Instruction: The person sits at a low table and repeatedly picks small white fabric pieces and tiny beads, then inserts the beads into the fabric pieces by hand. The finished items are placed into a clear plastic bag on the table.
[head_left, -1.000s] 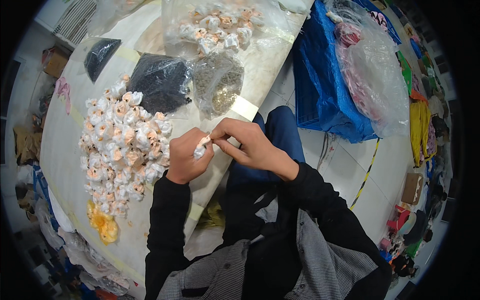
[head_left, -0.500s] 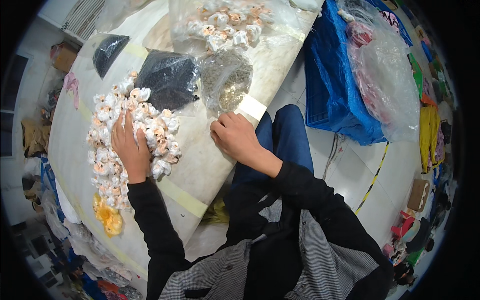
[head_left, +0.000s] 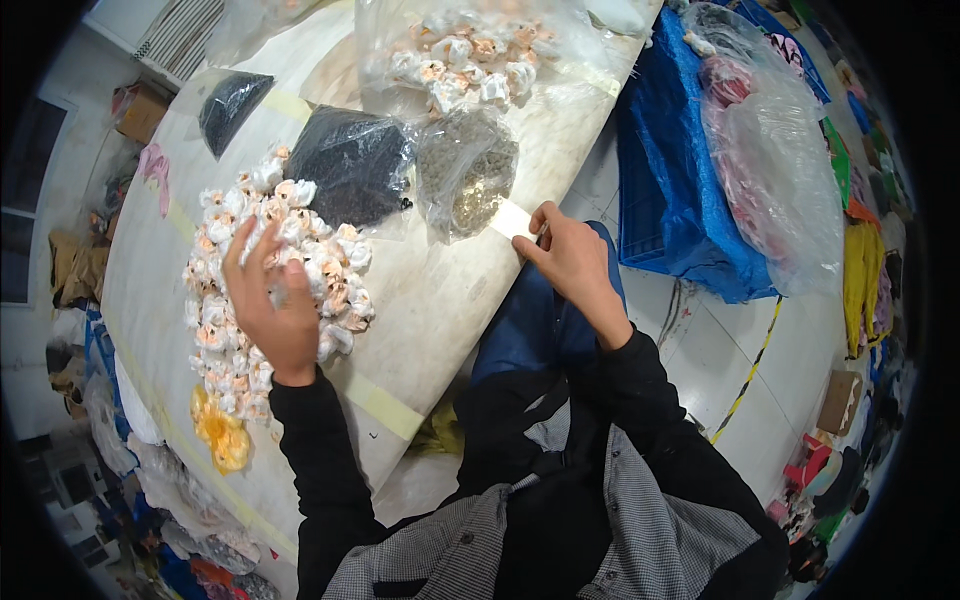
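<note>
Above a spread of small white and peach fabric flower-like pieces (head_left: 225,330), my left hand (head_left: 278,305) hovers with its fingers apart and nothing visible in it. My right hand (head_left: 575,262) is at the table's right edge. Its thumb and forefinger are drawn together around the end of a pale flat strip (head_left: 511,219); whether they grip the strip or something tiny is hidden. Just beyond the strip lies a clear bag of small grey and gold-coloured pieces (head_left: 465,170). Left of that is a clear bag with dark contents (head_left: 350,165).
A larger clear bag of similar white-peach pieces (head_left: 470,65) lies at the far side. Yellow translucent pieces (head_left: 222,432) sit at the near left. Right of the table (head_left: 440,290) stands a blue crate lined with blue sheeting (head_left: 665,170), holding plastic-wrapped goods.
My left hand has lifted off the pieces, its fingers spreading. My right hand has moved right, from the tabletop to the pale strip at the edge. The view has shifted slightly.
</note>
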